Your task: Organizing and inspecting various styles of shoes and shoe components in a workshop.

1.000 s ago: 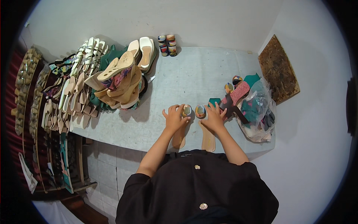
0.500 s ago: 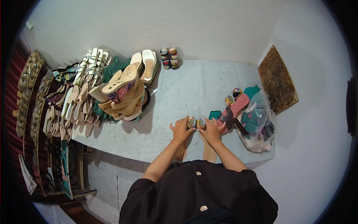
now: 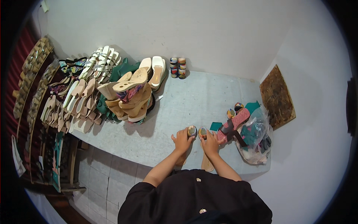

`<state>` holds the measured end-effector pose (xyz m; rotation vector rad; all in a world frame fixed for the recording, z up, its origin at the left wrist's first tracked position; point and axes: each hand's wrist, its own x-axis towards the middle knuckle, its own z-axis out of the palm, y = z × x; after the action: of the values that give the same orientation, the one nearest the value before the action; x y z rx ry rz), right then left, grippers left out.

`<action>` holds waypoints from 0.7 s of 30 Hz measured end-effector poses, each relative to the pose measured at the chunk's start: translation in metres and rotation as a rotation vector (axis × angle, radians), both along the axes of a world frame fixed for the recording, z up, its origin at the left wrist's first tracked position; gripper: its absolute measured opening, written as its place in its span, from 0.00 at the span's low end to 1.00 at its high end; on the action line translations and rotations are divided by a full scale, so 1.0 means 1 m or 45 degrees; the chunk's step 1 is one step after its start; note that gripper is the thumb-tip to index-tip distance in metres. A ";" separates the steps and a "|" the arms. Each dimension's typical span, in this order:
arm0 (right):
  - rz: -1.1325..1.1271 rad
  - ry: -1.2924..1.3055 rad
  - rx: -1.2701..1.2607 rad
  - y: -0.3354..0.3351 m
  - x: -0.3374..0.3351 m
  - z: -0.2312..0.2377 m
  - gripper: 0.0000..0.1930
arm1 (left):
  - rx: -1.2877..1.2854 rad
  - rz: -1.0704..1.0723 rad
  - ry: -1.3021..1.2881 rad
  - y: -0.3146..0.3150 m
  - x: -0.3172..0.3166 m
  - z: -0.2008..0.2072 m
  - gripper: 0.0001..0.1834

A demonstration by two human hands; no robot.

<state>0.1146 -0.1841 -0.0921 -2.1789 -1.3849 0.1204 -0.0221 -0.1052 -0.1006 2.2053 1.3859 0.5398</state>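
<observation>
My left hand [image 3: 182, 140] is closed around a rounded block heel [image 3: 192, 131] covered in a multicoloured pattern. Beside it, a matching block heel [image 3: 202, 131] is gripped by my right hand [image 3: 211, 144]. The two heels stand side by side with a narrow gap, their pale ends facing up. Beige soles [image 3: 207, 163] lie below my hands at the table's near edge, partly hidden by my forearms and shirt. Just right of my right hand is a pink sole [image 3: 240, 117] with dark brown crossed straps [image 3: 232, 131].
Green pieces [image 3: 216, 126], two more patterned heels [image 3: 231, 113] and a clear plastic bag [image 3: 257, 130] of shoe parts sit at the right. Stacked wedge sandals [image 3: 134, 95] and rows of slippers [image 3: 80, 95] fill the table's left. Several patterned heels [image 3: 178, 68] stand by the wall.
The whole view has tilted slightly, so the table sits lower in the picture. Both hands stay on the two heels, with only a small shift of the fingers.
</observation>
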 end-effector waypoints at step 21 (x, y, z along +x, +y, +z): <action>0.002 0.109 0.045 0.229 0.014 0.027 0.28 | -0.040 0.342 -0.260 0.233 0.029 0.006 0.34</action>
<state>0.1285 0.0450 -0.0653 -2.1191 -1.3312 0.1858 0.0067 0.1282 -0.0947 1.8899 1.5747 0.8069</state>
